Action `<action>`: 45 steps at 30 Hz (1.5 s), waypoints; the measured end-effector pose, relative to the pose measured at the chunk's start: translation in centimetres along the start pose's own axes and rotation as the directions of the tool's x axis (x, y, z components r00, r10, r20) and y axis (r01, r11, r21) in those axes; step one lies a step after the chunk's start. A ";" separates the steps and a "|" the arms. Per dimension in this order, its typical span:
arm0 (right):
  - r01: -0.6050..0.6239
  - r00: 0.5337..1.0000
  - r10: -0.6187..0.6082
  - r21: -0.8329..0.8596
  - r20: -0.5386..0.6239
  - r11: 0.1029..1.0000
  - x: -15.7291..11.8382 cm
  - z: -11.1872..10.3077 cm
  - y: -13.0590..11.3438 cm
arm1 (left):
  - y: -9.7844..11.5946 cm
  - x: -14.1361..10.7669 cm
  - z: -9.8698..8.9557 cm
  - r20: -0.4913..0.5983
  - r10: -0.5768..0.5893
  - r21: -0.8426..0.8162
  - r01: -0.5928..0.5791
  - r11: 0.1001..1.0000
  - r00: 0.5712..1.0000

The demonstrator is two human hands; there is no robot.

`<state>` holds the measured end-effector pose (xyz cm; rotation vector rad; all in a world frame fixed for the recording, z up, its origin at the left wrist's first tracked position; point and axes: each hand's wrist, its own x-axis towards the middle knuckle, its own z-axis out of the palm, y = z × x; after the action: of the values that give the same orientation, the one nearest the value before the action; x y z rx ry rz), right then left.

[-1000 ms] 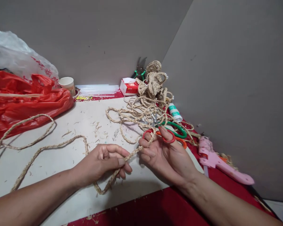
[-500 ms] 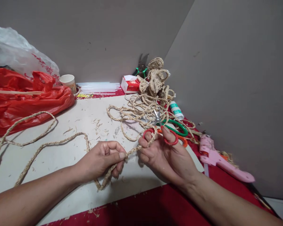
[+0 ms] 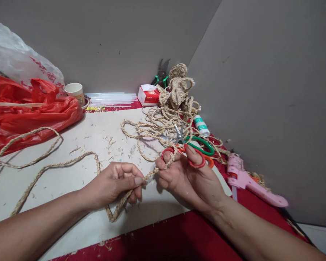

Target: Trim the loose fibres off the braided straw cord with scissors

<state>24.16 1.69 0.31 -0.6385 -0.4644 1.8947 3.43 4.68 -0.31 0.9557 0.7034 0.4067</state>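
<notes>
My left hand (image 3: 122, 183) pinches a braided straw rope (image 3: 151, 174) between thumb and fingers. From there the rope hangs in a bend below the hand and runs off across the board to the left. My right hand (image 3: 190, 174) has its thumb and a finger through the red handles of small scissors (image 3: 197, 161), whose blades point up and stand apart. The rope's end lies across the fingertips of my right hand, beside the scissors; whether they grip it is unclear.
Straw rope coils (image 3: 176, 90) are heaped behind, near green-handled scissors (image 3: 202, 145). A pink glue gun (image 3: 256, 185) lies right. Red plastic bag (image 3: 29, 116), paper cup (image 3: 74, 92), clear sticks (image 3: 111, 99), tissue pack (image 3: 149, 96) and a white-and-green roll (image 3: 201, 125) surround the white board (image 3: 81, 181).
The whole view has shifted slightly, so things appear a little further left. Both hands keep nearly the same pose and hold on the rope and scissors.
</notes>
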 end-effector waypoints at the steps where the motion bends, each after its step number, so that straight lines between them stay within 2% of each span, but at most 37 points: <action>1: 0.000 1.000 0.000 -0.005 0.005 1.000 0.0 0.0 0.0 | 0.0 0.0 0.0 0.005 0.002 0.002 -0.002 1.000 1.000; 8: 0.022 0.993 -0.012 -0.074 0.122 0.997 0.0 0.0 0.4 | 0.1 0.0 0.1 0.030 -0.042 -0.016 0.042 0.999 0.999; 12: -0.001 0.987 0.022 -0.129 0.160 0.992 -0.1 -0.1 0.8 | -0.2 0.0 0.1 0.034 -0.031 -0.014 0.032 0.999 0.999; 16: -0.009 0.996 0.031 -0.266 0.078 0.964 -0.3 -0.2 0.3 | -0.2 0.1 0.2 -0.025 0.028 -0.043 -0.029 0.999 0.999; 20: 0.053 0.990 -0.094 -0.334 -0.107 0.941 -0.6 0.0 -0.7 | 0.4 0.1 0.2 -0.165 0.112 -0.133 -0.135 0.982 0.980; 22: 0.079 0.988 -0.118 -0.325 -0.102 0.942 -1.0 0.2 -0.8 | 0.8 0.0 0.1 -0.229 0.126 -0.170 -0.168 0.971 0.965; 24: 0.033 0.999 -0.044 -0.337 -0.024 0.941 -1.5 0.2 -0.4 | 1.0 0.0 0.0 -0.266 0.130 -0.196 -0.185 0.963 0.955; 26: -0.063 0.992 0.097 -0.375 0.074 0.925 -1.9 0.0 0.3 | 1.2 -0.1 0.0 -0.284 0.132 -0.213 -0.197 0.957 0.950; 29: -0.207 0.938 0.305 -0.439 0.164 0.874 -2.1 -0.5 1.4 | 1.3 -0.1 0.0 -0.291 0.130 -0.218 -0.199 0.955 0.948; 32: -0.297 0.900 0.404 -0.450 0.162 0.842 -1.9 -1.0 2.2 | 1.2 -0.1 0.0 -0.278 0.128 -0.221 -0.193 0.956 0.952; 38: -0.364 0.855 0.470 -0.392 0.220 0.845 -1.6 -1.4 2.9 | 1.1 0.0 0.2 -0.237 0.137 -0.221 -0.191 0.956 0.962; 45: -0.254 0.895 0.363 -0.375 0.257 0.891 -1.3 -1.6 3.2 | 0.8 -0.3 0.4 -0.190 0.144 -0.218 -0.185 0.958 0.971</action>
<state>23.26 -0.74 -2.50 -0.6532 -0.9588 2.2664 3.51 4.65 0.62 0.7623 0.7156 0.7119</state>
